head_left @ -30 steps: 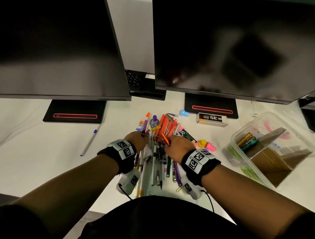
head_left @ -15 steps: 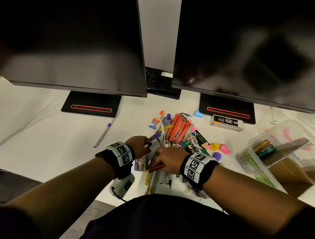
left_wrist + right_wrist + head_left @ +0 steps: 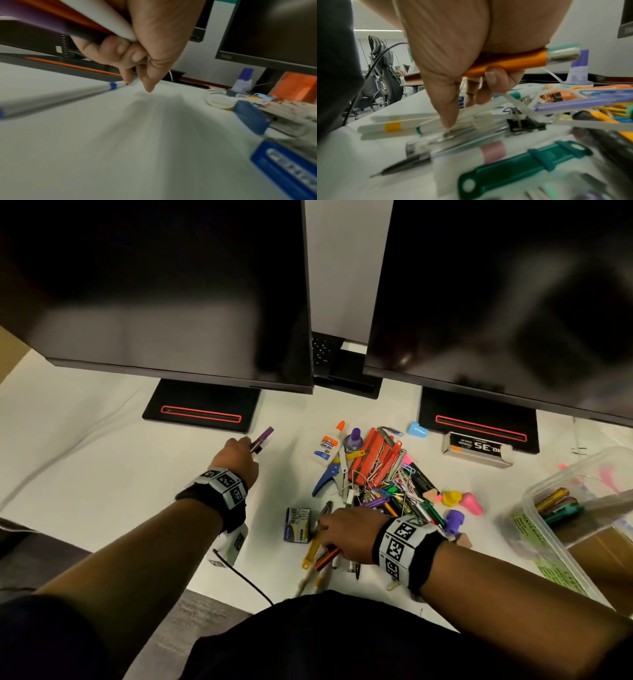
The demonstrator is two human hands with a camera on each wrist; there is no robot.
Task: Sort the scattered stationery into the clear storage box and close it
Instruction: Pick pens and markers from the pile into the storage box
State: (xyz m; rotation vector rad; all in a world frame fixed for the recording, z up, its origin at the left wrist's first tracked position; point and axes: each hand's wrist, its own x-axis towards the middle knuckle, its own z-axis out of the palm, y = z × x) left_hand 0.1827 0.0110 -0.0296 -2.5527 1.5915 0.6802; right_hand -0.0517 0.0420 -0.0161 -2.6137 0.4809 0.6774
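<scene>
My left hand is out to the left of the stationery pile, gripping a bundle of pens with a purple marker sticking out. In the left wrist view its fingertips touch a white pen with a blue band lying on the table. My right hand is at the pile's near end, holding an orange pen in the palm while its thumb presses on pens lying flat. The clear storage box stands open at the right, with markers and cardboard inside.
Two dark monitors hang over the back of the white table, with their bases behind the pile. A glue bottle, a staple box and a small blue packet lie around. The table's front edge is close to my body.
My left hand has left the pile and moved left and away with its pens, to the white pen. My right hand has drawn back to the pile's near end, keeping the orange pen.
</scene>
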